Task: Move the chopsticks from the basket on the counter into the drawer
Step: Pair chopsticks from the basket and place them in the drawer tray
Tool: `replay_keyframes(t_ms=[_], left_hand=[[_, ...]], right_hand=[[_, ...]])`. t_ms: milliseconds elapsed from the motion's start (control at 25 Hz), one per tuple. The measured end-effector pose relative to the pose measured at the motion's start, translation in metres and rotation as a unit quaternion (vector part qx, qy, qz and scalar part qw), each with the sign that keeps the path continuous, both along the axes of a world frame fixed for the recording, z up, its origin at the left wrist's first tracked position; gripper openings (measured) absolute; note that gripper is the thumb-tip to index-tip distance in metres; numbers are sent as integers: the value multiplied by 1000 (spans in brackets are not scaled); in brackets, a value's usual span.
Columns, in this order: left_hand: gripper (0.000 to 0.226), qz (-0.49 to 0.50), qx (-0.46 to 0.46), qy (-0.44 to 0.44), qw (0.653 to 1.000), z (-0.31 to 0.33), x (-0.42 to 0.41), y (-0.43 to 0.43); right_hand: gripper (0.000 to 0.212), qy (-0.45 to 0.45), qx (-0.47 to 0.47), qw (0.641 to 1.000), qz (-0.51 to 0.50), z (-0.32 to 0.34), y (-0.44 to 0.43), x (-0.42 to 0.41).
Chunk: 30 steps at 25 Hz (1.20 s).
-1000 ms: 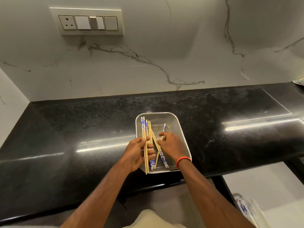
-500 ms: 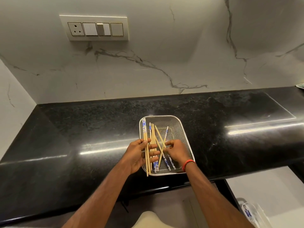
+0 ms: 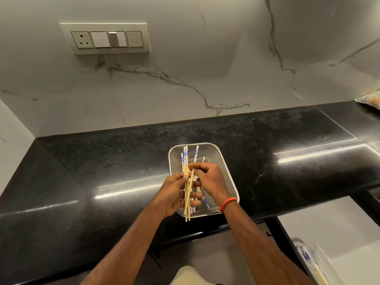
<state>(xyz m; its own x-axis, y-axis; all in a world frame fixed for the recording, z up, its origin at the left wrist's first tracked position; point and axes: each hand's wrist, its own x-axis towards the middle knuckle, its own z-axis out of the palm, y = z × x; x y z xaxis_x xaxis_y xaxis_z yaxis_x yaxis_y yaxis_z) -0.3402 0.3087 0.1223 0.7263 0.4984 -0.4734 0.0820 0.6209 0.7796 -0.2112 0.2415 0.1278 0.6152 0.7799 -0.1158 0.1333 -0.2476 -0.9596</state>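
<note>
Head view catches the gathering step: left hand point(image 3: 172, 194) grips a bundle of chopsticks point(image 3: 187, 202) over the basket point(image 3: 230, 171) on the table point(image 3: 102, 171), right hand point(image 3: 209, 179) pinches one onto it, and loose ones beneath both probably need collecting next.

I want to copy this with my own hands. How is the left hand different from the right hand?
The left hand grips a whole bunch of chopsticks, while the right hand seems to pinch just one chopstick near its top. The right hand has a red band on its wrist; the left hand's wrist is bare. Both hands are over the metal basket on the black counter.
</note>
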Motion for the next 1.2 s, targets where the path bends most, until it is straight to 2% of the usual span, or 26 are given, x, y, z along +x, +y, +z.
replay_keyframes(t_ms=[80,200,600,840,1080,1200], left_hand=[[25,-9,14,0,1000,-1,0,-1],[26,-28,28,3,999,-2,2,-6],[22,-111,73,0,991,-2,36,-38],[22,-179,101,16,979,-11,54,-62],[17,-213,144,23,966,-11,81,-93],[19,-238,145,22,960,-12,94,-112]], right_hand=[[19,31,18,999,-6,0,-3,-3],[17,32,38,999,-19,1,-10,-4],[51,190,72,971,-129,0,-54,15],[63,205,57,962,-170,-4,-91,34],[47,219,69,963,-139,2,-136,46],[39,196,59,967,-151,3,-163,54]])
